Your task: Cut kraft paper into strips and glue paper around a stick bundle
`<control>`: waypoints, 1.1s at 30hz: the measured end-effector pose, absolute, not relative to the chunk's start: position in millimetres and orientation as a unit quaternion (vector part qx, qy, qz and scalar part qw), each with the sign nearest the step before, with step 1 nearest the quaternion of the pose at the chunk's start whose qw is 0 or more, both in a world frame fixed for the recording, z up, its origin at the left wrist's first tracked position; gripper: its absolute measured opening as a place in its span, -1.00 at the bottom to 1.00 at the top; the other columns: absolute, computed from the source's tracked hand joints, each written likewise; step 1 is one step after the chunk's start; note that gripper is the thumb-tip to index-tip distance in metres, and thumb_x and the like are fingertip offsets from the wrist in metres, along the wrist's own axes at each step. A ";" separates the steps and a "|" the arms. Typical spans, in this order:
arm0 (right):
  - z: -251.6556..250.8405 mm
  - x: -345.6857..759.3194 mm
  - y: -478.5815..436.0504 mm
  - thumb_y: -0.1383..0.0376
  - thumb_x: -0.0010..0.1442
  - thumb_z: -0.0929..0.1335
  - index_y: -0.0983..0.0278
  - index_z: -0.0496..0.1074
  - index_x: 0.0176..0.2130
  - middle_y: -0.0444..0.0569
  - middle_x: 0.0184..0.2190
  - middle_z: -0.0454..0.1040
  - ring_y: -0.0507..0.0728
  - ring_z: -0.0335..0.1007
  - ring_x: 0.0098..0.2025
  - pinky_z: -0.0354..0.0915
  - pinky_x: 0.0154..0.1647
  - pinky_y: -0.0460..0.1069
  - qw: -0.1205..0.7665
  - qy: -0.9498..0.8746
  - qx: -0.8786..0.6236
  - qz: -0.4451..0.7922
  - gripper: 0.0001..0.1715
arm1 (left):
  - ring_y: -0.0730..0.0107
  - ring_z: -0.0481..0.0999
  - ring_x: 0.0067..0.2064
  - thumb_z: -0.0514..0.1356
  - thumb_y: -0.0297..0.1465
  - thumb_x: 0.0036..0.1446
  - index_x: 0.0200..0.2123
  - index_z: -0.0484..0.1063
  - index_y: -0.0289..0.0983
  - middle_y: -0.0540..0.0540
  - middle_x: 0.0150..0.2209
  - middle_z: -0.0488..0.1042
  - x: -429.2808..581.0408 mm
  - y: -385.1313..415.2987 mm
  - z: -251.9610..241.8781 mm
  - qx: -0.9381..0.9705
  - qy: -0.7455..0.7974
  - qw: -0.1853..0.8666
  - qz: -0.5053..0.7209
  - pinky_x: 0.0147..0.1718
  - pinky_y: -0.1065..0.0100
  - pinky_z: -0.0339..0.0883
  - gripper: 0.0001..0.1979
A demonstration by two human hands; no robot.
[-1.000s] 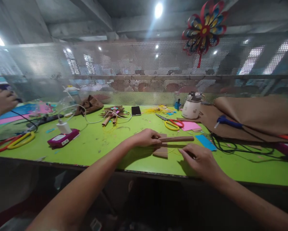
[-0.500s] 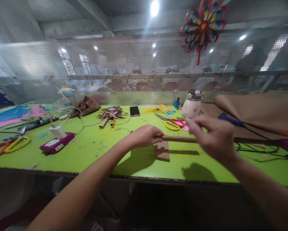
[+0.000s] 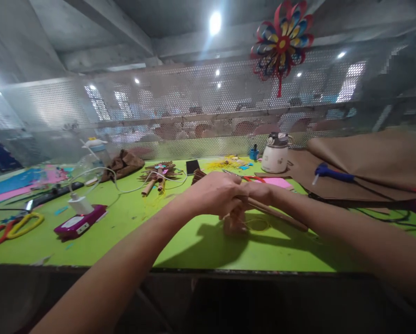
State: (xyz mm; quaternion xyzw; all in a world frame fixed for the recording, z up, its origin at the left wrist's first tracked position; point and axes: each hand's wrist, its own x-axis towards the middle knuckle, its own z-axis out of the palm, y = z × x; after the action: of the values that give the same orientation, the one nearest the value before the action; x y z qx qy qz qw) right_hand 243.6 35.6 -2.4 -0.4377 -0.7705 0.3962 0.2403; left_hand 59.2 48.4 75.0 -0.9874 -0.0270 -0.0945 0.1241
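The brown paper stick is a thin, tightly rolled tube. It slants above the green surface, with its far end low toward the right. Its near end sits in the left hand, whose grip is curled shut around it. The right hand touches the left, and its grip is also closed on the stick (partly hidden behind the left knuckles). Just beneath both hands, a small brown card piece lies on the surface. Farther back are a pink sheet, a white jug and a dark phone. At left, a magenta box carries a white label, too small to read.
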 end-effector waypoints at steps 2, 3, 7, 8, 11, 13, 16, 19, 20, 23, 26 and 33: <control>-9.3 248.1 31.2 0.08 0.20 0.24 0.34 0.44 -0.34 0.02 -0.44 0.51 0.07 0.42 -0.45 0.34 -0.43 -0.02 0.245 -0.717 -0.409 0.508 -0.61 | 0.40 0.35 -0.39 0.09 -0.37 0.19 -0.22 0.54 -0.20 -0.08 -0.39 0.44 57.3 55.3 69.0 -0.989 -0.031 0.103 -0.103 -0.42 0.36 0.14 -0.78; -11.9 251.9 29.8 0.08 0.17 0.27 0.34 0.42 -0.33 0.01 -0.45 0.51 0.05 0.41 -0.48 0.32 -0.47 -0.05 0.248 -0.679 -0.391 0.570 -0.63 | 0.40 0.35 -0.39 0.09 -0.36 0.19 -0.20 0.54 -0.19 -0.08 -0.39 0.44 55.8 58.7 65.5 -0.989 -0.033 0.094 -0.108 -0.42 0.37 0.14 -0.77; -17.6 271.0 25.5 0.19 0.00 0.44 0.33 0.39 -0.28 -0.15 -0.52 0.43 -0.05 0.28 -0.59 0.19 -0.58 -0.15 0.298 -0.589 -0.383 0.646 -0.68 | 0.41 0.37 -0.37 0.07 -0.37 0.21 -0.15 0.54 -0.21 -0.09 -0.36 0.45 46.9 72.4 50.5 -0.991 -0.041 0.041 -0.122 -0.39 0.38 0.16 -0.74; -18.5 275.1 24.1 0.20 -0.01 0.45 0.33 0.38 -0.28 -0.18 -0.53 0.41 -0.07 0.27 -0.59 0.17 -0.59 -0.16 0.311 -0.588 -0.397 0.632 -0.68 | 0.42 0.38 -0.36 0.07 -0.37 0.21 -0.13 0.54 -0.22 -0.09 -0.35 0.46 44.5 75.8 46.6 -0.991 -0.049 0.023 -0.121 -0.39 0.39 0.17 -0.73; -22.0 282.2 18.6 0.16 -0.01 0.46 0.32 0.37 -0.30 -0.22 -0.58 0.36 -0.07 0.24 -0.60 0.13 -0.60 -0.15 0.318 -0.585 -0.429 0.611 -0.66 | 0.43 0.39 -0.35 0.09 -0.36 0.21 -0.11 0.53 -0.23 -0.10 -0.33 0.47 39.2 84.6 36.8 -0.988 -0.082 -0.039 -0.121 -0.35 0.41 0.20 -0.74; -25.0 283.4 14.7 0.15 0.00 0.46 0.30 0.36 -0.34 -0.23 -0.61 0.31 -0.09 0.13 -0.65 0.04 -0.65 -0.15 0.314 -0.575 -0.426 0.623 -0.67 | 0.44 0.40 -0.34 0.11 -0.35 0.20 -0.10 0.52 -0.25 -0.09 -0.32 0.48 37.3 88.3 33.7 -0.982 -0.107 -0.088 -0.131 -0.34 0.42 0.21 -0.73; -29.3 284.9 10.5 0.16 0.05 0.43 0.29 0.34 -0.42 -0.25 -0.66 0.22 -0.10 -0.05 -0.66 -0.07 -0.67 -0.14 0.328 -0.570 -0.407 0.634 -0.72 | 0.43 0.41 -0.34 0.14 -0.33 0.18 -0.11 0.52 -0.26 -0.09 -0.33 0.48 35.8 91.1 34.2 -0.972 -0.130 -0.139 -0.138 -0.33 0.42 0.23 -0.74; -32.9 290.1 9.0 0.15 0.01 0.45 0.30 0.34 -0.42 -0.25 -0.68 0.22 -0.09 -0.03 -0.67 -0.10 -0.66 -0.13 0.333 -0.568 -0.402 0.637 -0.70 | 0.41 0.42 -0.32 0.17 -0.33 0.14 -0.15 0.54 -0.28 -0.10 -0.32 0.47 34.5 94.4 34.1 -0.970 -0.128 -0.153 -0.139 -0.30 0.40 0.25 -0.75; -34.0 292.5 8.6 0.15 -0.01 0.46 0.30 0.33 -0.41 -0.26 -0.69 0.22 -0.09 -0.03 -0.67 -0.11 -0.66 -0.13 0.339 -0.564 -0.404 0.635 -0.68 | 0.40 0.43 -0.31 0.18 -0.33 0.13 -0.16 0.55 -0.29 -0.11 -0.31 0.48 34.0 96.2 32.5 -0.969 -0.127 -0.161 -0.140 -0.28 0.40 0.26 -0.75; -37.5 299.1 5.6 0.14 -0.02 0.45 0.31 0.32 -0.40 -0.27 -0.71 0.22 -0.09 -0.03 -0.70 -0.12 -0.68 -0.14 0.354 -0.555 -0.414 0.628 -0.66 | 0.38 0.46 -0.27 0.20 -0.31 0.10 -0.16 0.55 -0.30 -0.13 -0.27 0.53 32.6 102.7 22.2 -0.956 -0.150 -0.211 -0.136 -0.25 0.38 0.28 -0.73; -41.4 302.0 -0.7 0.18 0.06 0.41 0.31 0.31 -0.45 -0.23 -0.72 0.23 -0.06 0.05 -0.70 -0.05 -0.68 -0.13 0.382 -0.538 -0.414 0.628 -0.72 | 0.36 0.48 -0.26 0.20 -0.30 0.07 -0.14 0.55 -0.28 -0.10 -0.26 0.57 30.9 107.6 9.7 -0.939 -0.197 -0.256 -0.122 -0.27 0.40 0.28 -0.70; -46.5 307.4 -18.2 0.17 0.09 0.39 0.29 0.20 -0.60 -0.25 -0.72 0.11 -0.11 -0.09 -0.71 -0.06 -0.70 -0.15 0.396 -0.457 -0.489 0.628 -0.60 | 0.35 0.45 -0.32 0.19 -0.30 0.04 -0.12 0.57 -0.25 -0.08 -0.34 0.56 28.7 108.0 -1.0 -0.938 -0.242 -0.224 -0.102 -0.35 0.41 0.24 -0.67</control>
State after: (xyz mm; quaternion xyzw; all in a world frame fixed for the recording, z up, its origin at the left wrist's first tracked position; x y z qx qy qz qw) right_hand 307.4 -18.2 -46.5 -0.4894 -0.4572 0.6282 0.3960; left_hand 28.7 108.0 -1.0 -0.9384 -0.2424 -0.1025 -0.2239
